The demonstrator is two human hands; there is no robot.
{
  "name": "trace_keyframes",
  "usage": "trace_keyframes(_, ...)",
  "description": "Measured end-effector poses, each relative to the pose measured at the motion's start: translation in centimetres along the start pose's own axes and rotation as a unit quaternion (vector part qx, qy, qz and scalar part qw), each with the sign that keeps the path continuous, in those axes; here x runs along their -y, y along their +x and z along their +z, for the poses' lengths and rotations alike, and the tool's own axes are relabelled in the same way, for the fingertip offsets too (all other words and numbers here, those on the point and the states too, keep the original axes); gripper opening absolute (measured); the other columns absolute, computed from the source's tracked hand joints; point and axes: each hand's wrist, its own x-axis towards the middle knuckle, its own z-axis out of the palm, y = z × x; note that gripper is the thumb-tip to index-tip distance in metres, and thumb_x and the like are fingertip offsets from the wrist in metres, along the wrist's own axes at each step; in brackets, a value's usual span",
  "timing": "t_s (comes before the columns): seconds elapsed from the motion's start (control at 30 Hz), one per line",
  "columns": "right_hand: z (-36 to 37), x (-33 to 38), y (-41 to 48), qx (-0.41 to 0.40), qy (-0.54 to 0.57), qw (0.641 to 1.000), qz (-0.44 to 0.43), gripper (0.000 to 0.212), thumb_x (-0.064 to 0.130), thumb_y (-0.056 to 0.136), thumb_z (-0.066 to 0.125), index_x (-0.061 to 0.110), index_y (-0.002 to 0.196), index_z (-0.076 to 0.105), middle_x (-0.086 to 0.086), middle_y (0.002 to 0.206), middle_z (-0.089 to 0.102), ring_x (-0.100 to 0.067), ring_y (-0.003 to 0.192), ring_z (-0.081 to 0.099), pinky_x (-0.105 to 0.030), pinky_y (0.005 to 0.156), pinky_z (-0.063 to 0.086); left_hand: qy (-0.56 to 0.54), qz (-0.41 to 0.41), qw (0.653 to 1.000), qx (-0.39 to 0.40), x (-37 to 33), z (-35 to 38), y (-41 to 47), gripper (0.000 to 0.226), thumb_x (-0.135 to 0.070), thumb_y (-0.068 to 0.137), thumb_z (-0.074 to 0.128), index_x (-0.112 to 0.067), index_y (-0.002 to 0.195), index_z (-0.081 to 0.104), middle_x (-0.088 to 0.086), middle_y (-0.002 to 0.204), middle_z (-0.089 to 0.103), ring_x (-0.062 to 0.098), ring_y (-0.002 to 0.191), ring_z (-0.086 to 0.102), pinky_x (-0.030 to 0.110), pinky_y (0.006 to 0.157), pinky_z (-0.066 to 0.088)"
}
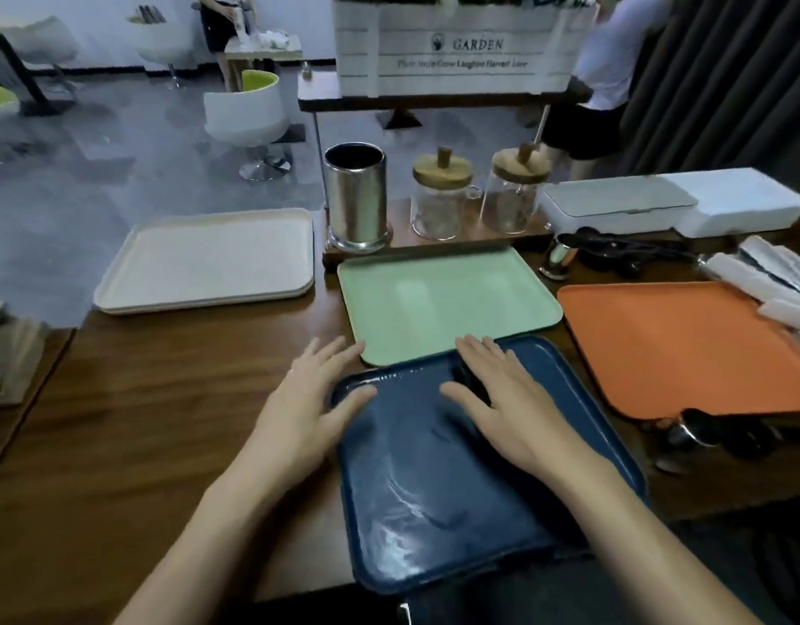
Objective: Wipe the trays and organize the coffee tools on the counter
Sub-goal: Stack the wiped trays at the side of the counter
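Dark-blue glossy plastic tray [434,498] lies streaked under both hands: left hand [312,399] flat, fingers straight on its rim, likely steadying it, right hand [506,399] flat, fingers spread, pressing a dark cloth-like thing [468,383] down, seemingly to wipe.

The white planter box [389,60] is showing "GARDEN" beside a small emblem; 1 smaller blurred line beneath is reading, perhaps, "Plant Smile Grow Laugh Harvest Love".

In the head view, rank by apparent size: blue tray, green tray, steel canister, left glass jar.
1. blue tray, nearest the camera, so its real lead is unsure
2. green tray
3. steel canister
4. left glass jar, slightly smaller
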Motion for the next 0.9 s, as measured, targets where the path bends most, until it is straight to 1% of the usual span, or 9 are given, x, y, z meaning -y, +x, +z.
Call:
trace_keyframes(0.1,-1.2,-3.4,-3.5,0.008,0.005,1.0,-0.014,0.075,0.065,0.098,0.036,0.029,0.161,0.014,0.014,0.166,0.005,-0.001,0.152,-0.006,-0.022,0.122,-0.005,0.014,-0.035,0.999,-0.02,-2.9,3.3,-3.4,0.083,-0.079,0.078,0.04,-0.042,0.152,0.039,-0.019,0.161,0.025,0.01,0.155,0.005,0.036,0.121,0.021)
trace_keyframes(0.2,-1.7,-5.8,-6.3,0.026,-0.002,0.999,-0.018,0.078,0.067,0.095,0.036,0.03,0.161,0.013,0.011,0.167,0.003,-0.004,0.153,-0.008,-0.024,0.123,-0.005,0.043,-0.073,0.996,-0.025,-4.1,5.4,-6.0,0.087,-0.082,0.077,0.039,-0.041,0.153,0.038,-0.013,0.166,0.02,0.014,0.156,0.002,0.037,0.123,0.018)
trace_keyframes(0.33,-2.1,-7.7,-8.7,0.044,-0.001,0.999,-0.005,0.083,0.07,0.092,0.038,0.033,0.161,0.012,0.012,0.167,0.0,-0.007,0.153,-0.01,-0.03,0.123,0.003,0.044,-0.12,0.991,-0.034,-5.2,7.0,-9.5,0.086,-0.079,0.08,0.051,-0.041,0.155,0.035,-0.013,0.168,0.008,0.014,0.156,-0.003,0.042,0.127,0.013)
trace_keyframes(0.4,-2.1,-8.2,-9.3,0.047,-0.004,0.999,-0.007,0.086,0.073,0.089,0.037,0.034,0.161,0.011,0.012,0.168,-0.003,-0.008,0.153,-0.012,-0.032,0.124,0.005,0.057,-0.143,0.988,-0.029,-5.8,7.5,-10.8,0.094,-0.081,0.077,0.048,-0.037,0.158,0.028,-0.011,0.169,-0.003,0.011,0.155,-0.008,0.041,0.128,0.008)
trace_keyframes(0.53,-2.0,-8.5,-10.0,0.039,0.005,0.999,-0.026,0.09,0.076,0.083,0.033,0.033,0.16,0.016,0.01,0.168,-0.004,-0.008,0.153,-0.012,-0.032,0.124,0.005,0.076,-0.178,0.981,-0.013,-6.9,8.1,-12.2,0.114,-0.092,0.071,0.039,-0.031,0.163,0.01,-0.008,0.166,-0.02,0.004,0.145,-0.019,0.03,0.122,-0.006)
trace_keyframes(0.63,-2.3,-8.7,-10.4,0.019,0.0,0.999,-0.036,0.086,0.074,0.087,0.035,0.03,0.16,0.019,0.009,0.168,0.0,-0.006,0.153,-0.012,-0.03,0.124,0.001,0.084,-0.185,0.979,-0.015,-7.1,8.5,-12.6,0.125,-0.099,0.063,0.036,-0.029,0.163,0.006,-0.009,0.166,-0.024,0.002,0.141,-0.021,0.03,0.121,-0.006)
trace_keyframes(0.7,-2.3,-9.0,-10.7,0.014,-0.007,1.0,-0.023,0.086,0.075,0.088,0.036,0.03,0.16,0.02,0.007,0.168,0.0,-0.008,0.153,-0.012,-0.033,0.125,0.003,0.095,-0.177,0.979,-0.022,-6.8,8.7,-12.7,0.132,-0.104,0.059,0.031,-0.027,0.163,0.006,-0.009,0.166,-0.025,0.002,0.143,-0.022,0.03,0.122,-0.007)
trace_keyframes(0.8,-2.2,-9.1,-11.0,0.012,-0.013,1.0,0.002,0.088,0.078,0.085,0.036,0.034,0.16,0.02,0.005,0.169,-0.001,-0.014,0.155,-0.011,-0.04,0.125,0.009,0.113,-0.167,0.979,-0.023,-6.3,8.8,-12.7,0.131,-0.102,0.063,0.033,-0.022,0.163,0.006,-0.008,0.166,-0.023,0.003,0.146,-0.021,0.029,0.123,-0.008)
trace_keyframes(0.9,-2.3,-9.0,-11.0,0.011,-0.007,1.0,0.019,0.093,0.08,0.081,0.04,0.034,0.16,0.019,0.003,0.169,-0.002,-0.015,0.155,-0.008,-0.04,0.123,0.013,0.139,-0.161,0.977,-0.02,-6.0,8.6,-12.6,0.13,-0.101,0.066,0.032,-0.019,0.163,0.005,-0.005,0.167,-0.022,0.008,0.151,-0.018,0.032,0.124,-0.007)
